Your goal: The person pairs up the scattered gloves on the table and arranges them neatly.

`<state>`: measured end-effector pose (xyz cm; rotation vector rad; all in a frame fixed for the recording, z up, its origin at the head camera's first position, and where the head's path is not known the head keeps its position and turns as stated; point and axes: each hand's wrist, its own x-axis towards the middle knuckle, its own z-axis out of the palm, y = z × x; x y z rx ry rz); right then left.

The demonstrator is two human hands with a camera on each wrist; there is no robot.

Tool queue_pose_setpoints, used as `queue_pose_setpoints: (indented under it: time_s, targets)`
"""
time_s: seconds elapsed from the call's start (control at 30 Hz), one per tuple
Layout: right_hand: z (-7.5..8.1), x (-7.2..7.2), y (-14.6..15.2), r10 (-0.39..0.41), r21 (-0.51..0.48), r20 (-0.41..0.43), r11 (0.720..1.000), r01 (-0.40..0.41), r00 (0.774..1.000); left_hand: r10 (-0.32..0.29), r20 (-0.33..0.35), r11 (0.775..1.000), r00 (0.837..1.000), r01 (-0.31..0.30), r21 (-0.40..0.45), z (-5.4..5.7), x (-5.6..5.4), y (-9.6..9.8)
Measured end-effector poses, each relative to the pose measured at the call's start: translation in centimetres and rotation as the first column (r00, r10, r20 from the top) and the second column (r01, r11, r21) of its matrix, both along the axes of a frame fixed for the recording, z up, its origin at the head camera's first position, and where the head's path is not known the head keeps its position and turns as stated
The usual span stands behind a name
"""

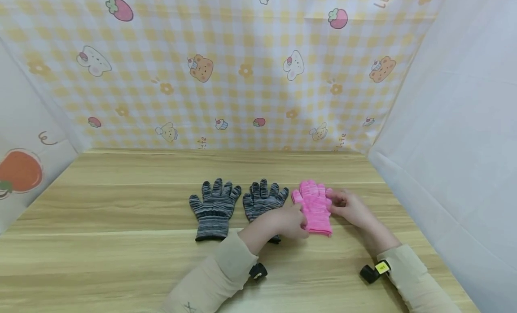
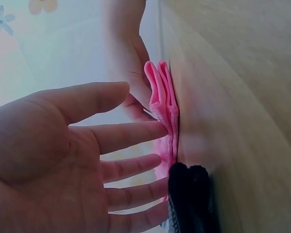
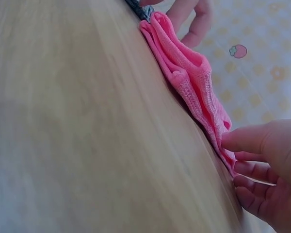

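Two pink knit gloves (image 1: pixel 317 212) lie flat, one on top of the other, on the wooden table; their stacked cuffs (image 3: pixel 196 90) show edge-on in the right wrist view. My left hand (image 1: pixel 286 221) reaches over the middle grey-black glove, and its extended fingers (image 2: pixel 133 138) meet the left side of the pink pair. At the opposite edge, my right hand (image 1: pixel 350 207) touches the pink gloves with its thumb (image 3: pixel 245 138) and slightly bent fingers. The middle grey-black glove (image 1: pixel 262 201) is partly covered by the left hand and wrist.
Another grey-black striped glove (image 1: pixel 214 210) lies at the left of the row, fingers pointing away. The wooden table (image 1: pixel 121 259) meets a yellow checked cloth (image 1: pixel 242 102) at the back and a white cloth wall (image 1: pixel 452 147) at the right.
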<state>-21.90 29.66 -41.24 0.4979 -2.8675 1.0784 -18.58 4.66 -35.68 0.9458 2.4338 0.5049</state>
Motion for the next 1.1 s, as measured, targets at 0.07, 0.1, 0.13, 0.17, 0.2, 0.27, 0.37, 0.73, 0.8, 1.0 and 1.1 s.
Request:
queue_pose_setpoints:
  time_s: [0.07,0.1,0.13,0.17,0.2,0.27,0.37,0.73,0.8,1.0,1.1]
  targets:
    - [0.1,0.0,-0.1,0.008,0.004,-0.001,1.000,-0.008,1.000,-0.013,-0.004,1.000,1.000,0.013,0.007,0.1,0.0,-0.1]
    - [0.1,0.0,-0.2,0.012,0.009,0.001,1.000,-0.012,1.000,-0.024,-0.013,1.000,1.000,0.024,0.012,0.0,0.0,0.0]
    - [0.1,0.0,-0.2,0.013,0.010,0.001,1.000,-0.013,1.000,-0.035,-0.025,0.999,0.999,0.036,0.017,0.1,0.0,0.0]
    - [0.1,0.0,-0.3,0.016,0.016,-0.001,1.000,-0.016,1.000,-0.048,-0.034,0.998,0.998,0.049,0.025,0.1,0.0,0.0]
    - [0.1,0.0,-0.4,0.019,0.020,0.000,1.000,-0.019,1.000,-0.063,-0.048,0.997,0.997,0.064,0.031,0.1,0.0,0.0]
    - [0.2,0.0,-0.5,0.026,0.023,0.003,0.999,-0.027,1.000,-0.083,-0.077,0.996,0.994,0.086,0.037,0.1,0.0,0.0]
    - [0.3,0.1,-0.6,0.033,0.042,0.001,0.999,-0.033,0.999,-0.123,-0.076,0.991,0.989,0.126,0.039,0.0,0.0,0.0]
    - [0.7,0.1,-0.8,0.034,0.089,0.019,0.995,-0.036,0.999,-0.183,0.016,0.982,0.983,0.183,-0.051,-0.3,0.2,-0.3]
    - [0.9,0.1,-1.0,0.033,0.099,0.020,0.994,-0.035,0.999,-0.187,0.025,0.980,0.982,0.188,-0.059,-0.2,0.2,-0.3]
    - [1.7,-0.4,-1.4,0.048,0.126,0.055,0.991,-0.055,0.997,-0.181,0.051,0.980,0.982,0.185,-0.069,-0.3,0.3,-0.3]
    - [2.1,-0.8,-1.6,0.050,0.121,0.113,0.991,-0.064,0.992,-0.185,0.063,0.980,0.981,0.189,-0.067,-0.4,0.3,-0.3]
